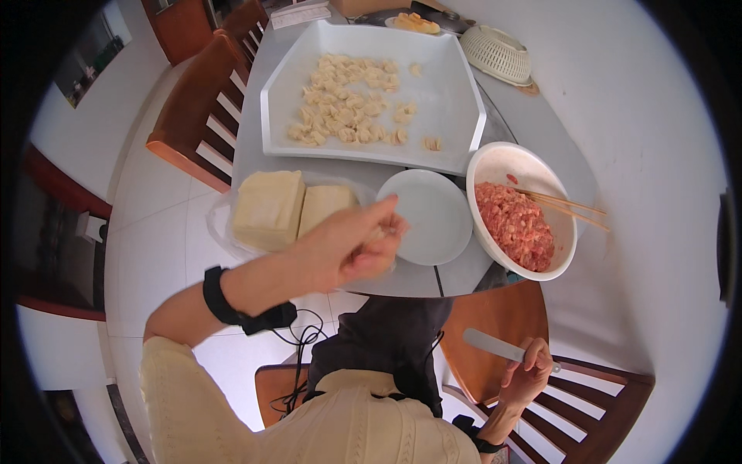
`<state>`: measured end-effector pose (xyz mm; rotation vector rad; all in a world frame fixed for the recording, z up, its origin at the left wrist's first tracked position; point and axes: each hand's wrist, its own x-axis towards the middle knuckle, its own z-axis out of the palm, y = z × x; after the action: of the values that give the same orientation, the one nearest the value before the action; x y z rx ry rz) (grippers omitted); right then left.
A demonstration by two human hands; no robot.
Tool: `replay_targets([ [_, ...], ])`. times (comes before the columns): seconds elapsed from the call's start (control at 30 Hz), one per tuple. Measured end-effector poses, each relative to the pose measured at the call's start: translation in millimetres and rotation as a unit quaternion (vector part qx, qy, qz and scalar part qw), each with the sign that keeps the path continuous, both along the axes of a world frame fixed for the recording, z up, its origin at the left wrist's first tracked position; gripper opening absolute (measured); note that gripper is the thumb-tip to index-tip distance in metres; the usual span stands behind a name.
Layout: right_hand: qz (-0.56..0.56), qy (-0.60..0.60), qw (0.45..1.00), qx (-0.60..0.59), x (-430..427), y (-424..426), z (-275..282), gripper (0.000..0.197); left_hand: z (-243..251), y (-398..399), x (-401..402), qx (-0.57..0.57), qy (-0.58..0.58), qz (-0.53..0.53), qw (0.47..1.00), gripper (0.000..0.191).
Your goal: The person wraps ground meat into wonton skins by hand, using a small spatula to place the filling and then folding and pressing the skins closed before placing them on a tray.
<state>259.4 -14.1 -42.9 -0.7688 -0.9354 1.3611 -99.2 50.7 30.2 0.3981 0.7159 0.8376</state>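
Note:
My left hand (353,246) is over the table's near edge, beside a shallow white dish (432,217). Its fingers are curled around a small pale dough wrapper (379,234), blurred and mostly hidden. Two stacks of square dough wrappers, a taller one (268,209) and a lower one (326,206), lie on clear plastic behind that wrist. Low on the right, away from the table, my right hand (528,371) grips a flat metal spatula (493,343). Raw minced meat (516,226) fills part of a white bowl (559,255), with wooden chopsticks (571,207) resting across its rim.
A large white tray (449,116) carries many folded wontons (342,110), mostly left of its middle. Behind it stand a plastic colander (497,53) and a plate of yellow food (414,23). Wooden chairs (203,116) line the left; another chair (498,325) is near my right hand.

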Motion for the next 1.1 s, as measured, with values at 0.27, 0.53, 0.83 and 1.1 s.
replay_targets([
  [0.27, -0.015, -0.042, 0.998, -0.046, -6, -6, 6, 0.036, 7, 90, -34, 0.100, -0.052, 0.133, 0.985, 0.041],
  [0.53, 0.001, -0.051, 0.998, -0.041, -9, -9, 6, 0.034, 63, 97, -57, 0.153, 0.082, 0.324, 0.930, 0.049],
  [0.83, 0.024, -0.152, 0.988, 0.029, -48, 3, 32, 0.043, 27, -6, -53, 0.237, 0.209, 0.212, 0.925, 0.041],
  [1.1, 0.270, -0.276, 0.910, 0.152, -139, 36, 95, 0.019, -12, -68, -48, 0.183, 0.202, 0.300, 0.914, 0.029],
])
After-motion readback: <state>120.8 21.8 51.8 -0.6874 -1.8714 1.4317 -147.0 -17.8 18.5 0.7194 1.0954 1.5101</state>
